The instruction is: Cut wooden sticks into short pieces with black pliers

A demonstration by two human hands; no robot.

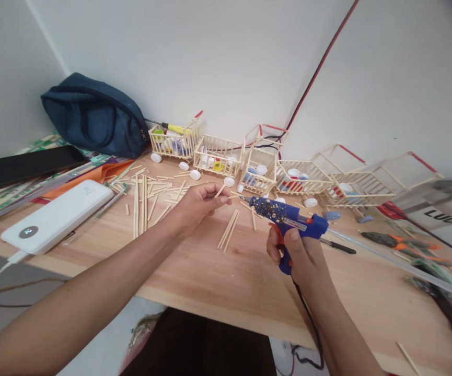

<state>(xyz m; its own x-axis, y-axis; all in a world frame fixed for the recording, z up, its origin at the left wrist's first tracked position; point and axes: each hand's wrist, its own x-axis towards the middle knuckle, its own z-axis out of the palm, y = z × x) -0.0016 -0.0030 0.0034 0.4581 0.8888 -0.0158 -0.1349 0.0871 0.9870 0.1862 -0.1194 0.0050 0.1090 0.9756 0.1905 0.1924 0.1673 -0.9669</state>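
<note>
My right hand (302, 256) is wrapped round the handle of a blue hot glue gun (284, 214), whose barrel is speckled with brown bits. Its nozzle points left, close to the fingers of my left hand (204, 203). Between thumb and fingers the left hand pinches thin wooden sticks (220, 191); how they are joined is too small to tell. Below the hands a few loose sticks (229, 231) lie side by side on the wooden table (210, 282). Several small stick-built carts (218, 159) on white wheels stand behind, some holding bottle caps.
At the left are a blue pouch (92, 115), a black phone (30, 164) and a white power bank (59, 214) with its cable. More cut sticks (143, 203) lie beside my left forearm. Pliers (402, 243) and a black pen (338, 246) lie right. The glue gun's cord (308, 313) hangs over the front edge.
</note>
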